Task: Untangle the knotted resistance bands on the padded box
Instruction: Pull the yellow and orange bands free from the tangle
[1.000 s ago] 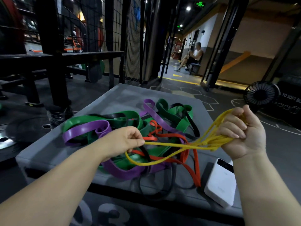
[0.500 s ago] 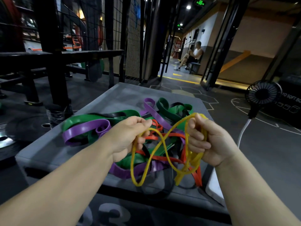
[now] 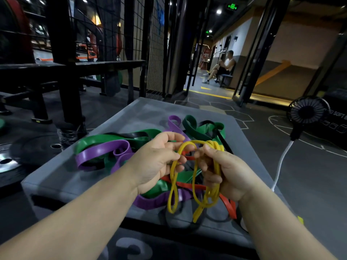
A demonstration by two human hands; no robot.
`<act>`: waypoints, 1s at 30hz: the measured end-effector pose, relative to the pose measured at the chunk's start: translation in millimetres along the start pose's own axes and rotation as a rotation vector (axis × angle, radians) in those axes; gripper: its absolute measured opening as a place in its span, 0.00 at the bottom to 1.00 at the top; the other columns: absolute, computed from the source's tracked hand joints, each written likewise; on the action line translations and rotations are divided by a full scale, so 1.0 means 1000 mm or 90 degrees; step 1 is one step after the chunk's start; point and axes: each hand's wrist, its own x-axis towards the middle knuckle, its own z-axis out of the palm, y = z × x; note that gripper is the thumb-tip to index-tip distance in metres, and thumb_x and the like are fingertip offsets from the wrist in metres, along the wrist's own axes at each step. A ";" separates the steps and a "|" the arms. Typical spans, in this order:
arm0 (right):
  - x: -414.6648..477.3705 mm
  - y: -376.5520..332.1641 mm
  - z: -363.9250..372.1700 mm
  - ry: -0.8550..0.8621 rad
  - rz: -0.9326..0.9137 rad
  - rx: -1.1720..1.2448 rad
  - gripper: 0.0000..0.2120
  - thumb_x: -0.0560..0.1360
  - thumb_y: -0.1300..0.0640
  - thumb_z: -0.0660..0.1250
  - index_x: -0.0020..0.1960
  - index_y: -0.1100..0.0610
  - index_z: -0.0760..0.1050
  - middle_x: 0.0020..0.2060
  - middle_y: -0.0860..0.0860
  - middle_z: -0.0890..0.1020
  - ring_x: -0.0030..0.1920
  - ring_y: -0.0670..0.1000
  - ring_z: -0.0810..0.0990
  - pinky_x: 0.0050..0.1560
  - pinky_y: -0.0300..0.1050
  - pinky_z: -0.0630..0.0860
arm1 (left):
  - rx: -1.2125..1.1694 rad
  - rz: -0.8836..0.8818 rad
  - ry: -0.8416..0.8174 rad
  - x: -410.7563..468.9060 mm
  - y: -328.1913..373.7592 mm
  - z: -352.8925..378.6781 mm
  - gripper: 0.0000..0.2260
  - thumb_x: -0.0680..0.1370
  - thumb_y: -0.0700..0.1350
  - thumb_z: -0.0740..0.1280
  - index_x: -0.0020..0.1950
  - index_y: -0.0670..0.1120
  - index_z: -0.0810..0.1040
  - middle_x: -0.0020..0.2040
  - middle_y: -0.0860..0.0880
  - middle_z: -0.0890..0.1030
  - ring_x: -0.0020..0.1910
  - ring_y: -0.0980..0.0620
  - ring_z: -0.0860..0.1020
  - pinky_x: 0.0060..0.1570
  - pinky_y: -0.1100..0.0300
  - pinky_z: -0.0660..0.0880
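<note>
Above the near half of the grey padded box (image 3: 71,177), a thin yellow rubber resistance band (image 3: 195,177) is being held between two bare hands; the left hand (image 3: 157,162) is being kept closed around one strand, thumb and fingers pinched on it where it arches over toward the other hand; the right hand (image 3: 225,171) is being kept closed on several gathered coils of the same band, the fingers curled around them. Below both grips, loose yellow loops are being left hanging, their lowest ends dangling near the front edge of the box.

Beneath and beyond the hands, the remaining knotted bands are being left lying on the box top; a wide purple flat band (image 3: 101,152) is being shown curled just left of the left hand; broad green bands (image 3: 202,132) are being shown spread beyond both grips, with a narrow black band (image 3: 221,139) crossing them; a red flat band (image 3: 227,203) is being shown passing under the right wrist. To the right of the right hand, on the dark floor, a small black fan (image 3: 308,111) with a white cable (image 3: 281,162) is being shown well apart from the box.
</note>
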 end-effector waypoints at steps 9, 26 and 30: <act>0.000 0.004 0.010 0.021 -0.021 -0.028 0.14 0.70 0.47 0.65 0.41 0.59 0.77 0.32 0.52 0.77 0.20 0.45 0.63 0.21 0.37 0.62 | -0.018 0.017 -0.002 0.001 -0.004 0.005 0.17 0.79 0.27 0.52 0.62 0.41 0.72 0.53 0.42 0.81 0.52 0.46 0.77 0.55 0.50 0.78; 0.002 0.004 0.010 0.116 0.000 0.028 0.14 0.78 0.61 0.62 0.34 0.59 0.76 0.29 0.53 0.76 0.27 0.48 0.74 0.26 0.40 0.71 | 0.367 0.106 0.010 0.002 -0.025 0.006 0.17 0.74 0.48 0.69 0.53 0.60 0.64 0.59 0.58 0.72 0.57 0.53 0.78 0.57 0.47 0.78; 0.003 -0.002 0.007 0.065 -0.005 0.182 0.09 0.71 0.59 0.61 0.35 0.61 0.74 0.31 0.55 0.77 0.32 0.54 0.77 0.38 0.49 0.78 | 0.370 0.060 0.018 0.006 -0.030 0.002 0.11 0.73 0.58 0.64 0.50 0.55 0.66 0.56 0.45 0.75 0.56 0.46 0.77 0.59 0.45 0.75</act>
